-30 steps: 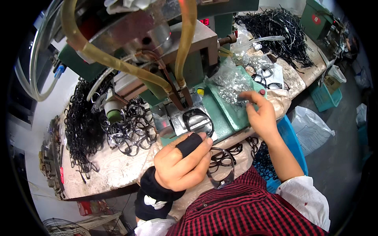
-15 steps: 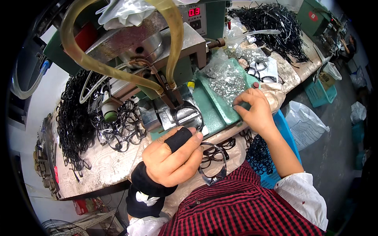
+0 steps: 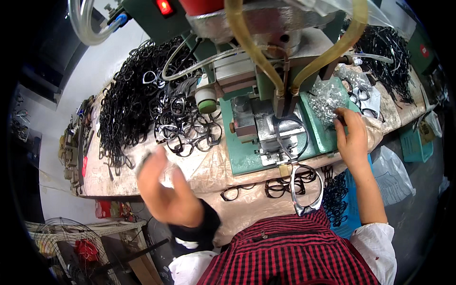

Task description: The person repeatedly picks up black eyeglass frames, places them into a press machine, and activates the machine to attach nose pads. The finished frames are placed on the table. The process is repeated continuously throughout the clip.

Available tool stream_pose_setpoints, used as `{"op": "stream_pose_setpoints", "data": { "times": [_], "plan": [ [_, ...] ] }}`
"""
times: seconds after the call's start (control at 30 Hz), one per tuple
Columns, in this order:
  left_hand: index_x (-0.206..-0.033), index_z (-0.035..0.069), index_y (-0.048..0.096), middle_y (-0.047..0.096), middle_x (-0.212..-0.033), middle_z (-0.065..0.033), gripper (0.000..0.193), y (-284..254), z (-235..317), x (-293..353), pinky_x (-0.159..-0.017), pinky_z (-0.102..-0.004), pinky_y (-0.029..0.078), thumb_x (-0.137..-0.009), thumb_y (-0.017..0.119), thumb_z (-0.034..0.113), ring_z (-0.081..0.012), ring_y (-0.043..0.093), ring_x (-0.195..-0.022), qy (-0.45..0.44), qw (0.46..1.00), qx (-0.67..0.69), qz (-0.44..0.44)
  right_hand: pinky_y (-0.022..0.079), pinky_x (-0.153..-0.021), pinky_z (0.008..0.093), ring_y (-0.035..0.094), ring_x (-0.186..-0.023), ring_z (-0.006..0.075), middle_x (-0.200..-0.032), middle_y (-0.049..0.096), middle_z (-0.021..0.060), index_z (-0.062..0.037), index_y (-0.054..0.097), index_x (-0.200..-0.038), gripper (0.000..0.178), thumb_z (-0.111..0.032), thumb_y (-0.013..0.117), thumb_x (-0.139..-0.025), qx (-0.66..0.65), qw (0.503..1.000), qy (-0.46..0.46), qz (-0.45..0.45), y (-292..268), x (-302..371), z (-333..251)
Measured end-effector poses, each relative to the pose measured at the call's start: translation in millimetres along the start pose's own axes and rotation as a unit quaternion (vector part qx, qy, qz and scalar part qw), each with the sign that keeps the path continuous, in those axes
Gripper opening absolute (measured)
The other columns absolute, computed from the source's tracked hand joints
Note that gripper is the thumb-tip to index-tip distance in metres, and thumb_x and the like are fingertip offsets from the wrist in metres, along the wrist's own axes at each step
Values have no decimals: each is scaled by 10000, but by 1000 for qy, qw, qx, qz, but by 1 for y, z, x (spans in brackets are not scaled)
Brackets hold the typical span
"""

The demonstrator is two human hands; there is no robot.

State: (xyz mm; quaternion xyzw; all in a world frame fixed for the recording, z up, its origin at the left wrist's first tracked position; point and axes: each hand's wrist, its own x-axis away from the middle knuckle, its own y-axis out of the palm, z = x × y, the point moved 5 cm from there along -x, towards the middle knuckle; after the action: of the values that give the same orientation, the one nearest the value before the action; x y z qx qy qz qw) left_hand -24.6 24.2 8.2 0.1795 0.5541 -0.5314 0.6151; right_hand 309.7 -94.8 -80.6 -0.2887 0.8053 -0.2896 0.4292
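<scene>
My left hand [image 3: 166,192], blurred by motion, is raised over the left front of the bench. Its thumb and fingers are apart, with nothing visible between them. A black-and-clear spectacle frame [image 3: 306,208] has one rim under the prongs [image 3: 286,102] of a green bench machine; its other rim hangs over the front edge, and neither hand touches it. My right hand [image 3: 354,140] is at the green tray [image 3: 327,137], fingertips and thumb drawn together beside small shiny metal parts [image 3: 325,107]. Anything between those fingertips is too small to make out.
Dark spectacle frames lie in a large heap [image 3: 128,95] and a looser pile [image 3: 190,135] at left. More frames [image 3: 280,187] lie on brown paper along the front. A blue basket [image 3: 350,199] stands below right. Long dark strips [image 3: 387,59] pile up at far right.
My left hand has let go of the spectacle frame and moved left, away from the machine. My right hand remains at the tray, its fingers nearer the metal parts. The view has shifted left.
</scene>
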Motion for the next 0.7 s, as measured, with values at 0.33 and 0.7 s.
{"op": "stream_pose_setpoints", "data": {
  "times": [0.33, 0.7],
  "plan": [
    [-753, 87, 782, 644, -870, -111, 252, 153, -148, 48, -777, -446, 468, -733, 770, 338, -353, 589, -878, -48, 903, -341, -257, 508, -792, 392, 640, -833, 319, -864, 674, 123, -39, 730, -905, 118, -7, 711, -792, 20, 998, -19, 51, 3, -2, 2],
    [-841, -11, 620, 611, -761, -118, 130, 96, -151, 49, -666, -334, 457, -877, 699, 86, -246, 570, -677, -206, 959, 29, -191, 511, -793, 329, 663, -824, 221, -911, 714, 101, -12, 744, -928, 149, -54, 727, -786, -305, 950, 15, -67, -25, -26, -55]
  ]
}}
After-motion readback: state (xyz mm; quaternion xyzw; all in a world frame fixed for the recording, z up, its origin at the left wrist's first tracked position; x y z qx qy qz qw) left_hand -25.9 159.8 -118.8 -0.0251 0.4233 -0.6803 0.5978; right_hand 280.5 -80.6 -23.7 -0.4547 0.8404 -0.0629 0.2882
